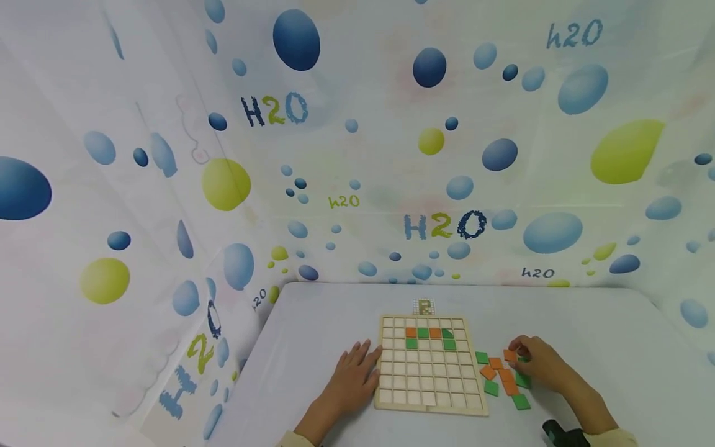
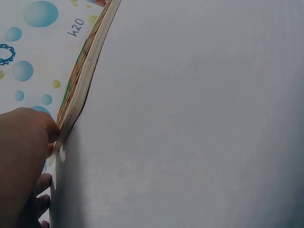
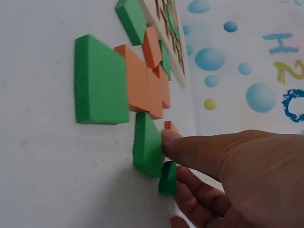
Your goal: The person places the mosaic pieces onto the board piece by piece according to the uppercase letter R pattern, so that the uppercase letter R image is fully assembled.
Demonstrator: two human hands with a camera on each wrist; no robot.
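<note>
A wooden grid board (image 1: pixel 430 411) lies on the table with several orange and green tiles set in its upper rows. Fingers spread, my left hand (image 1: pixel 353 375) rests on the table at the board's left edge; in the left wrist view its thumb meets the board's corner (image 2: pixel 71 116). To the right of the board, my right hand (image 1: pixel 539 363) has its fingers bent over loose tiles and pinches an orange tile (image 1: pixel 509 355) at the fingertips. In the right wrist view the thumb (image 3: pixel 190 147) partly hides that tile, beside a green tile (image 3: pixel 148 147).
Loose orange and green tiles (image 1: pixel 521 402) lie between the board and my right hand. A small patterned card (image 1: pixel 424 306) lies behind the board's far edge. A black object (image 1: pixel 561 434) sits by my right wrist. A bubble-printed curtain (image 1: pixel 357 155) hangs behind the white table (image 1: pixel 313 310).
</note>
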